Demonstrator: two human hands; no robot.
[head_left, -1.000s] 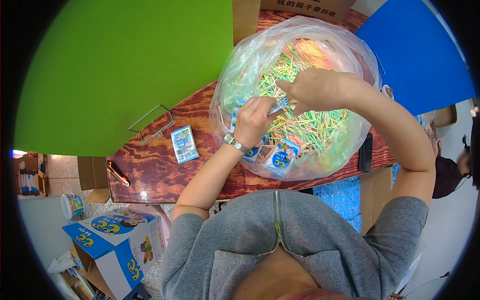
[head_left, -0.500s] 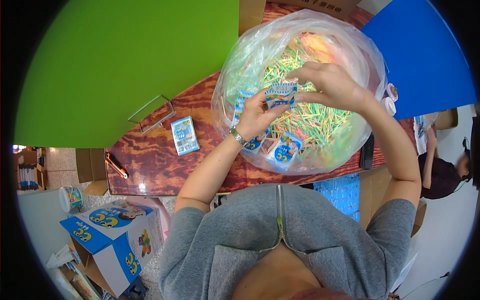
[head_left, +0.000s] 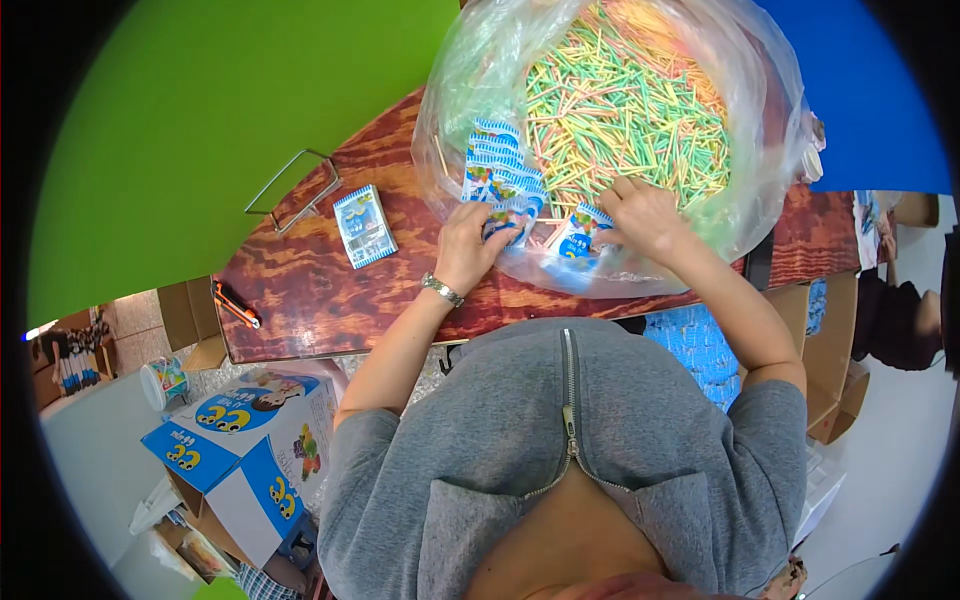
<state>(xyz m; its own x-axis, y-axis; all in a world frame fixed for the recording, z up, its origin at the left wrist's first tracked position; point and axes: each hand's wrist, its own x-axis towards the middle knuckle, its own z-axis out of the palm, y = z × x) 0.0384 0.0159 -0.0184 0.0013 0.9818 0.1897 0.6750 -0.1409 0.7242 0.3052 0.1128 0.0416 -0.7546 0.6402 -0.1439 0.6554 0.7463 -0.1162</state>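
A big clear plastic bag (head_left: 470, 60) lies open on the table, full of thin green, yellow, pink and orange sticks (head_left: 630, 120). On its left inner side several small blue-and-white sachets (head_left: 490, 150) overlap in a row. My left hand (head_left: 466, 243) is at the near end of that row, thumb and fingers closed at the edge of the nearest sachet (head_left: 516, 217). A separate sachet (head_left: 580, 236) rests on the near side of the bag. My right hand (head_left: 643, 218) bends over its right edge, fingers curled against it and the sticks; the fingertips are partly hidden.
A blue-and-white flat packet (head_left: 365, 227) lies left of the bag, near a metal wire frame (head_left: 295, 190) and an orange cutter (head_left: 236, 305). A green panel (head_left: 220, 130) and a blue panel (head_left: 860, 100) flank the table. A printed carton (head_left: 235, 450) stands lower left; another person (head_left: 890, 320) is at right.
My left hand has lowered its sachet onto the near end of the row. My right hand has come down from above the sticks to the separate sachet. The view has shifted.
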